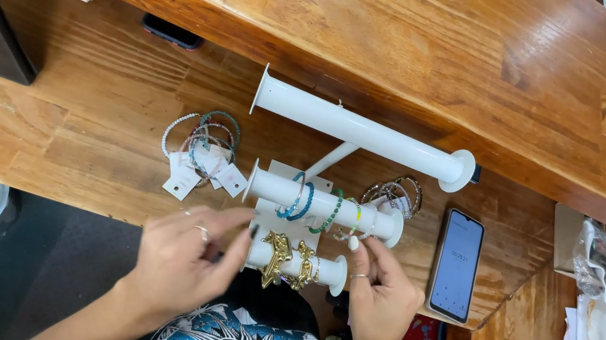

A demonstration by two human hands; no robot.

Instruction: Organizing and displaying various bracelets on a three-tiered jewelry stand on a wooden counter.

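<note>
A white three-tier bracelet stand (362, 134) rests on a wooden desk (65, 122). Its top bar is bare. The middle bar (384, 226) carries blue, green and pale beaded bracelets (301, 203). The lowest bar (331, 271) holds two gold bracelets (279, 256). My left hand (181, 260) touches the left end of the lowest bar, fingers spread, a ring on one finger. My right hand (381, 294) pinches at the right end of the middle bar, by the pale bracelets; I cannot tell if it grips one.
A heap of beaded bracelets with white tags (204, 149) lies left of the stand, another small heap (397, 194) to its right. A phone (457, 265) lies face up at the right. A raised wooden counter (423, 42) runs behind. Plastic bags sit at both sides.
</note>
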